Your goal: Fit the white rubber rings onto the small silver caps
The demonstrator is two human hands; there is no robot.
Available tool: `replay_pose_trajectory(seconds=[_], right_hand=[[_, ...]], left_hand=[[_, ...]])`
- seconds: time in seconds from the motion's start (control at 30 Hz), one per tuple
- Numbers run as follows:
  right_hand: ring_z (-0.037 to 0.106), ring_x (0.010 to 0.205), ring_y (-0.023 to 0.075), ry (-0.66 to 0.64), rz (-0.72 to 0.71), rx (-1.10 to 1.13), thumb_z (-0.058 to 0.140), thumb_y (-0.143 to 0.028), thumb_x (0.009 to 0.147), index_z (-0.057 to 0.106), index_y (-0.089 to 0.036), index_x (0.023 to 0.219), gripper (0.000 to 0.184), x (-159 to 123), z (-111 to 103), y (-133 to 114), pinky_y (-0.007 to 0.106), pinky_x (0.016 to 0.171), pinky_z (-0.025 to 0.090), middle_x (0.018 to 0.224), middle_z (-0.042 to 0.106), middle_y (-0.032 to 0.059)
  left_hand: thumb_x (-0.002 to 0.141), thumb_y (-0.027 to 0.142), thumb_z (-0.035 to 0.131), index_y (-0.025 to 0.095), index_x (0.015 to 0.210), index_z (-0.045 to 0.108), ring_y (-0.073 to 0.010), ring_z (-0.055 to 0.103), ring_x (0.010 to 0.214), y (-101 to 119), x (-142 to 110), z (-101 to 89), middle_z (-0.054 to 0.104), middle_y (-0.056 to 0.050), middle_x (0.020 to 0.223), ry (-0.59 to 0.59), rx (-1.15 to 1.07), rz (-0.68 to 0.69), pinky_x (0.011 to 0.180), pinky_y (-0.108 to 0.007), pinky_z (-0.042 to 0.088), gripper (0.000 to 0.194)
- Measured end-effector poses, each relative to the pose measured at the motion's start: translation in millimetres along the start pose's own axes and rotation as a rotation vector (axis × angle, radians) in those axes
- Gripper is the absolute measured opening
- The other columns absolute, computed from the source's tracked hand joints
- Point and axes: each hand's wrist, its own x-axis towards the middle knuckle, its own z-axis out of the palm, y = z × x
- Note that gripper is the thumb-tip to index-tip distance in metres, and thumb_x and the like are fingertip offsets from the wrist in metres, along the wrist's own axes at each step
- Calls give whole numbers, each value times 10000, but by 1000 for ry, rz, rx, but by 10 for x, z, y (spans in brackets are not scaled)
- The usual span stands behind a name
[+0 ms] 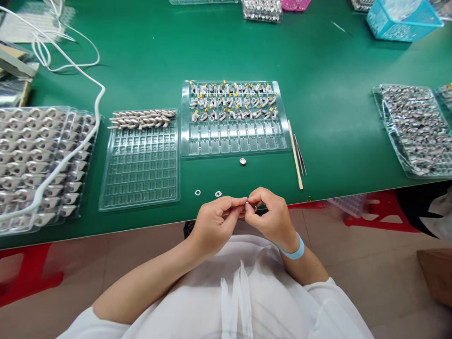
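My left hand [219, 219] and my right hand [269, 212] meet at the table's front edge, thumbs and fingertips pinched together. Between them is a small part, mostly covered by the fingers, too small to name. A round silver piece [242, 161] lies on the table just beyond my hands. To the left are a thin white ring [197, 192] and some more white rings [218, 193] lying together. Straight ahead, a clear compartment tray [205, 153] holds rows of small metal parts with yellow bits in its far half; its nearer compartments hold nothing.
Left of centre, another clear tray [141, 174] carries metal pieces along its far end. Filled trays [35, 155] stand at far left under a white cable [100, 96]. A wooden stick [295, 157] and tweezers [300, 155] lie right. Beyond are a filled tray [416, 127] and a blue basket [399, 28].
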Motion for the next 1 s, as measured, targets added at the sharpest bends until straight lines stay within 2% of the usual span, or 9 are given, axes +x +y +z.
replay_pose_trajectory(seconds=[0.2, 0.33, 0.47, 0.6, 0.77, 1.0], right_hand=[[480, 603, 106, -56, 47, 53, 551, -127, 742, 467, -217, 701, 130, 42, 25, 24, 246, 560, 417, 704, 526, -27], [462, 600, 103, -65, 48, 48, 554, -132, 757, 476, -218, 717, 123, 45, 24, 43, 247, 569, 413, 703, 505, -33], [560, 675, 118, -121, 64, 131, 605, -198, 821, 589, -215, 856, 42, 10, -82, 45, 251, 614, 484, 815, 598, 0], [646, 814, 156, -175, 137, 249, 631, -298, 873, 645, -227, 997, 144, -48, -212, 53, 287, 723, 549, 944, 663, 40], [632, 683, 120, -170, 192, 411, 698, -345, 844, 657, -243, 987, 180, -101, -237, 102, 259, 644, 544, 854, 666, 6], [576, 602, 96, -164, 204, 548, 705, -353, 842, 679, -216, 879, 144, -103, -214, 157, 227, 553, 511, 778, 629, 3]], left_hand=[[835, 172, 621, 190, 945, 780, -185, 709, 762, -54, -6, 4, 768, -55, 861, 13, 55, 16, 742, -264, 583, 194], [837, 219, 626, 185, 942, 772, -201, 720, 795, -58, 23, -20, 773, -62, 885, -27, 7, -45, 776, -298, 595, 183], [825, 275, 642, 151, 942, 751, -223, 729, 828, -33, 76, -59, 764, -79, 906, -65, -163, -163, 808, -354, 611, 202], [794, 282, 677, 125, 929, 732, -191, 711, 780, 41, 138, -87, 751, -73, 854, -113, -303, -273, 790, -338, 607, 214], [760, 275, 727, 121, 894, 725, -146, 681, 705, 116, 189, -87, 736, -53, 790, -220, -326, -334, 729, -273, 580, 204], [703, 208, 738, 119, 839, 708, -116, 660, 635, 131, 214, -63, 719, -26, 738, -229, -366, -414, 675, -242, 559, 166]])
